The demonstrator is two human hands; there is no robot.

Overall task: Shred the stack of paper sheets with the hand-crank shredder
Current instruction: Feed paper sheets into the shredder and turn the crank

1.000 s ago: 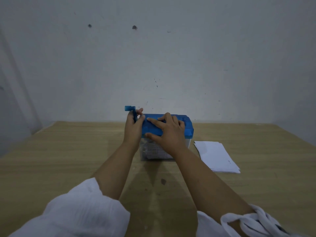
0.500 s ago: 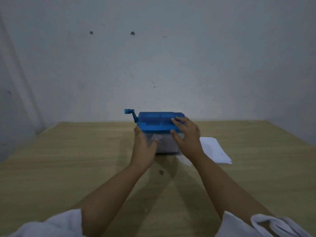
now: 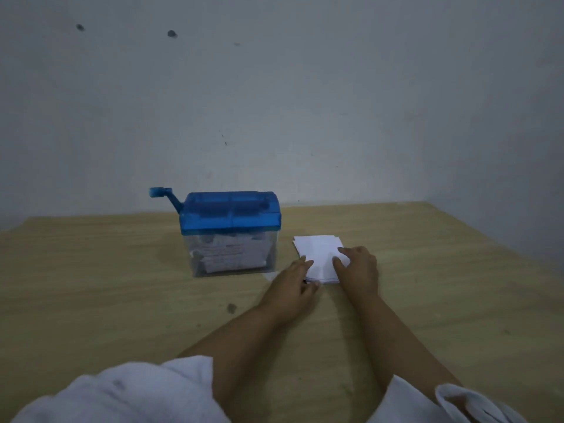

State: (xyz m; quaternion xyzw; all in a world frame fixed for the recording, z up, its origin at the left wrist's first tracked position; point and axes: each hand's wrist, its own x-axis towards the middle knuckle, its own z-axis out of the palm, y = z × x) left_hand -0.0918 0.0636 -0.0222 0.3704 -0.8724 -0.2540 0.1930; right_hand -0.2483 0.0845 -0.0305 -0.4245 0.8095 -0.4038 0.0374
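1. A pale wooden surface (image 3: 106, 300) fills the lower half of the view. Its far edge meets a bare grey wall (image 3: 305, 102).
2. The wall carries a few dark marks (image 3: 171, 33) high on the left. A second wall closes the room along the surface's right edge. The light is dim.
3. A small dark spot (image 3: 232, 308) lies on the surface, near its middle.
4. The shredder (image 3: 230, 218) stands upright near the far edge, left of the middle. It has a blue top, and its crank (image 3: 164, 195) sticks out to the left and points up.
5. Its clear bin (image 3: 232, 254) holds white shreds.
6. The stack (image 3: 317, 251) of white sheets lies flat just beside the shredder on the right, not touching it, and a little nearer the front edge.
7. Both forearms reach forward from rolled white sleeves (image 3: 137, 392) at the front edge and come together at the stack.
8. The left hand (image 3: 290, 285) lies with straight fingers against the stack's near left edge, its thumb at the near corner. It is unclenched and grips nothing.
9. The right hand (image 3: 360, 270) rests palm down on the near right part of the stack, with relaxed fingers spread over the top sheet. It too is unclenched and only touches the paper.
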